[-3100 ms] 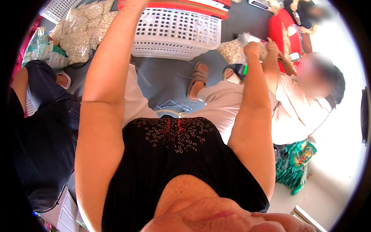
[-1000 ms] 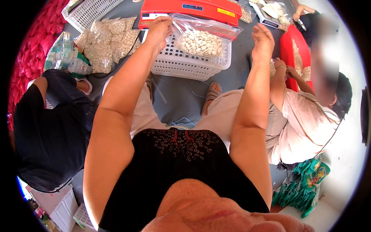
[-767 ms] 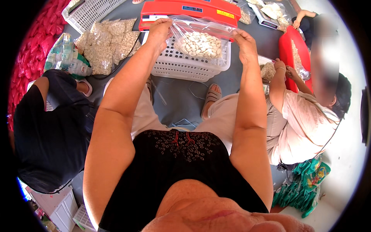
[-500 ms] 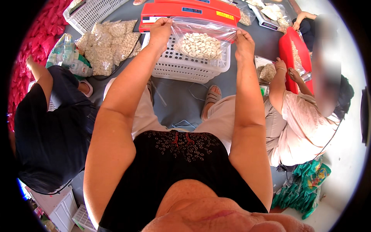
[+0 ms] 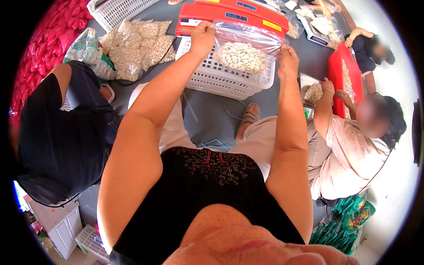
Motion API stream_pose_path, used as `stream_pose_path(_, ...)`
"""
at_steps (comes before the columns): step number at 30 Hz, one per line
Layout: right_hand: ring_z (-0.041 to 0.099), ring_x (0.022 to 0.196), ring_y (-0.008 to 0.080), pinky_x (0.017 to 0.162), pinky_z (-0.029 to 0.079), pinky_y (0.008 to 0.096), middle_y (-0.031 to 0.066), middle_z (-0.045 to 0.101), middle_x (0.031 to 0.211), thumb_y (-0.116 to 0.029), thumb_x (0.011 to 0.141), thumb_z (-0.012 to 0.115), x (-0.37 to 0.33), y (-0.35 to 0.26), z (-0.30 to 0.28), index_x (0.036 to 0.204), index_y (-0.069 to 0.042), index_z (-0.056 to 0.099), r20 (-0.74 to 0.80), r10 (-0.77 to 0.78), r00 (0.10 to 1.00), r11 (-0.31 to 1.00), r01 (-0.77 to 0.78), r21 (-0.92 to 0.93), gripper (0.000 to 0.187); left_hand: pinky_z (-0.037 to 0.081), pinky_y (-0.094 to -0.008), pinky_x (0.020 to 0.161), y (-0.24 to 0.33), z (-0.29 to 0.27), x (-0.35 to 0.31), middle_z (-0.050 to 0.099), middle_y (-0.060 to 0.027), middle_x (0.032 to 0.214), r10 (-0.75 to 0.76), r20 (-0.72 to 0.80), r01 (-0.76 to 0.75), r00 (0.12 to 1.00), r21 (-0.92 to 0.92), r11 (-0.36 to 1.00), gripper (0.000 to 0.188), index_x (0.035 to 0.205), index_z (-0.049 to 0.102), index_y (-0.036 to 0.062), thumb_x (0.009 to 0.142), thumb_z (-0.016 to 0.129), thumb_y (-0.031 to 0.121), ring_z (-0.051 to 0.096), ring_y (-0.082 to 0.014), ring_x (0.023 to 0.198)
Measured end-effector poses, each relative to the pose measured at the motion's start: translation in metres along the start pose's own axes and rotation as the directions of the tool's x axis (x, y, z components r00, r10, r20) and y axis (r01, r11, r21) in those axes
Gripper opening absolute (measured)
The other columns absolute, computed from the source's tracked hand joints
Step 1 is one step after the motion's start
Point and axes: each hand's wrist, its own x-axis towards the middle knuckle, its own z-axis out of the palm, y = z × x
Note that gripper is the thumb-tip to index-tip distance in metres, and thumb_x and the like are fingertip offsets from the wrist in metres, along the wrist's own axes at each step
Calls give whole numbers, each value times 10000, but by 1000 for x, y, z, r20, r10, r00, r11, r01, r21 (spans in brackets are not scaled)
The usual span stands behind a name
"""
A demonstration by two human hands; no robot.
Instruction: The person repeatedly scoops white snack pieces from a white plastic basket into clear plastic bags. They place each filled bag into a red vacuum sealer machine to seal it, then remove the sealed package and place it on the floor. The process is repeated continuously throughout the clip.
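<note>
A clear plastic bag of pale pumpkin seeds (image 5: 243, 57) is stretched between my two hands at its upper end. My left hand (image 5: 202, 40) pinches the left corner, close to the front of a red heat sealer (image 5: 221, 17). The right corner is pinched by my right hand (image 5: 288, 61), slightly lower. The bag's mouth edge lies along the sealer's near side. Its filled part rests over an upturned-looking white perforated plastic crate (image 5: 225, 84); whether the sealer stands on the crate cannot be made out.
Filled seed bags (image 5: 139, 48) are piled at left, beside a green-and-white package (image 5: 90, 53). Another white crate (image 5: 117, 13) stands behind. A person in black sits at left; one at right works at a red tub (image 5: 338, 79) near a scale (image 5: 309, 81). Red bags (image 5: 51, 39) heap far left.
The whole view has shifted, so the scene sits further right and slightly lower. Both hands keep hold of the bag's corners, with little change relative to the sealer and crate.
</note>
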Motion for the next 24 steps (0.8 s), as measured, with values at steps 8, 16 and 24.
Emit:
stream_pose_path(8,571,639,111,606,473,246,52,631,758,-95,919,566,-19,-10,24,887,6,616,44,-45,998,997,42,62,117,454,-298,550,24,-15,-2,584,-35,630,70,-99,-66,993,40,997,193,785,543,10,935,510,127,535,-111,574)
stream_pose_path(16,621,575,145,546,493,271,70,638,650,-193,885,612,32,75,23,758,-2,645,-107,-18,994,872,-37,-489,231,482,-390,738,-44,-17,28,664,-160,769,125,-239,48,963,609,792,252,832,652,39,850,613,286,639,-304,759)
stream_pose_path(24,668,802,282,777,508,373,118,690,774,-396,780,687,32,67,37,804,-47,709,-255,37,966,591,-226,-774,351,483,-433,784,-44,-18,38,669,-178,873,12,-227,169,974,757,631,258,854,648,60,855,597,313,629,-366,871)
